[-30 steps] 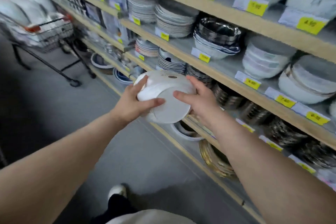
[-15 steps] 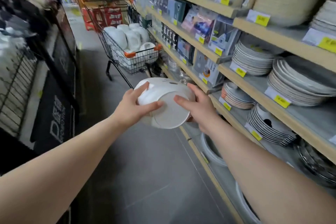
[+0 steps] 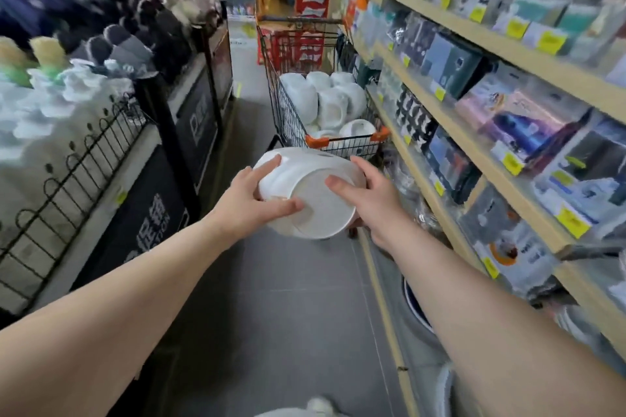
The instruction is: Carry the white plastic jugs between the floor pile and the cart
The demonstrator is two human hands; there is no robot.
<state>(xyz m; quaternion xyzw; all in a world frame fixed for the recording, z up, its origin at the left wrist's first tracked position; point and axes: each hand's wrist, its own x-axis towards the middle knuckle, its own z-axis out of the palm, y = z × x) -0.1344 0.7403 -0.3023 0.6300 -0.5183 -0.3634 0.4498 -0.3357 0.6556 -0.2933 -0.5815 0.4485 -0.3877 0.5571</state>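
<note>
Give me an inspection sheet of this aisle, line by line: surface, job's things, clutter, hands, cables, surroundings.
Surface: grey tiled floor of a shop aisle.
Job's things: white bowls, a nested stack tipped with the base toward the camera, held above the floor.
Clutter: cart ahead, loaded with more white crockery.
Hands: left hand grips the stack's left side, thumb on the base; right hand grips the right side, thumb on the base.
Cables: nothing seen.
Surroundings: shelves of boxed goods with yellow price tags on the right; bin of plush items behind a black wire fence on the left.
</note>
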